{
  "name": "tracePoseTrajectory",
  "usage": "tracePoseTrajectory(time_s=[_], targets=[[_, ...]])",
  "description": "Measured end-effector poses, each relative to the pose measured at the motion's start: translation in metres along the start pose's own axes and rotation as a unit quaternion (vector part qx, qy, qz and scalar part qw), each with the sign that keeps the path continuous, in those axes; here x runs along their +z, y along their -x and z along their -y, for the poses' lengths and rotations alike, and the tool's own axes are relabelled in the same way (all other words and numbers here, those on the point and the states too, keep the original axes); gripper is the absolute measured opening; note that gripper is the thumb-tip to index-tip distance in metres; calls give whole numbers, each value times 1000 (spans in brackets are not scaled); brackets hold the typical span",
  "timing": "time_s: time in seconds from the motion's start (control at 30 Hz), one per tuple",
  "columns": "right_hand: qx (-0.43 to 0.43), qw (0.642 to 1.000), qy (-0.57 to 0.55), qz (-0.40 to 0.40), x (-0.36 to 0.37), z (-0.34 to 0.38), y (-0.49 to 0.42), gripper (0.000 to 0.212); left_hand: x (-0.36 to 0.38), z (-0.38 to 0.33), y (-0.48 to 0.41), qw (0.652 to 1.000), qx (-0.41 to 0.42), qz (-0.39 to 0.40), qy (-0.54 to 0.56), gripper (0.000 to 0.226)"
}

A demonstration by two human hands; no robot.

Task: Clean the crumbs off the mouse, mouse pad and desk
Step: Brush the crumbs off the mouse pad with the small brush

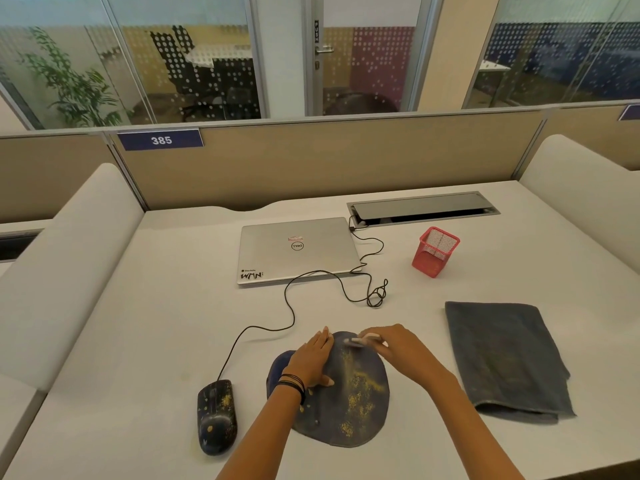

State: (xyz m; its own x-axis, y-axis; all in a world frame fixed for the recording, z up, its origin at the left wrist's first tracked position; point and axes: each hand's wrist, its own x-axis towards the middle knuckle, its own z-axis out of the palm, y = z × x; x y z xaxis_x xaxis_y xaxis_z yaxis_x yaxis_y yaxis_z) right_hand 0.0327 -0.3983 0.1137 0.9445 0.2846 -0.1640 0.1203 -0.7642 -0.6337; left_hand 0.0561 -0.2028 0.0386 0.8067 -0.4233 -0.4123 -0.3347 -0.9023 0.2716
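The mouse pad (367, 367), strewn with crumbs (360, 396), lay on the table (138, 323), pressed flat by the left hand (310, 358), fingers (322, 342) straight. A small white tool (360, 340), blurred, was pinched in the right hand (394, 344) at the far rim. The pad was judged thin, limp, best pinned.

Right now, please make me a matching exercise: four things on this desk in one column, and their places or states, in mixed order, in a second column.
Column A
1. black wired computer mouse
2. round dark blue mouse pad
3. folded grey cloth towel
4. red mesh pen holder

Column B
a. lies at the desk's right side, untouched
b. stands to the right of the closed silver laptop
c. left hand rests flat on it; right hand holds a small white tool at its far edge
d. lies left of the pad, yellow crumbs on its back

Pairs: 1-d, 2-c, 3-a, 4-b
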Motion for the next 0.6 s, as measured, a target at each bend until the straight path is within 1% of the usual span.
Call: tracePoseTrajectory(time_s=[0.1,0.17,0.23,0.3,0.37,0.47,0.53,0.6], targets=[[0,1000,28,-8,4,5,-1,31,0,0,0,1000,1,-2,2,94],[12,999,36,23,4,2,-1,31,0,0,0,1000,2,-2,1,93],[33,995,72,66,2,0,-2,32,1,0,-1,1000,2,-2,1,93],[39,991,88,90,-1,0,-4,34,1,1,-1,1000,2,-2,0,94],[17,996,51,72,-2,4,-7,32,1,1,-1,1000,3,-3,-2,94],[-1,1000,-14,12,-2,11,-11,26,1,1,-1,1000,0,-8,-1,93],[-4,1000,-16,12,1,12,-15,26,1,1,-1,1000,1,-8,0,93],[13,999,-12,38,6,10,-15,28,1,1,-1,1000,1,-7,3,93]])
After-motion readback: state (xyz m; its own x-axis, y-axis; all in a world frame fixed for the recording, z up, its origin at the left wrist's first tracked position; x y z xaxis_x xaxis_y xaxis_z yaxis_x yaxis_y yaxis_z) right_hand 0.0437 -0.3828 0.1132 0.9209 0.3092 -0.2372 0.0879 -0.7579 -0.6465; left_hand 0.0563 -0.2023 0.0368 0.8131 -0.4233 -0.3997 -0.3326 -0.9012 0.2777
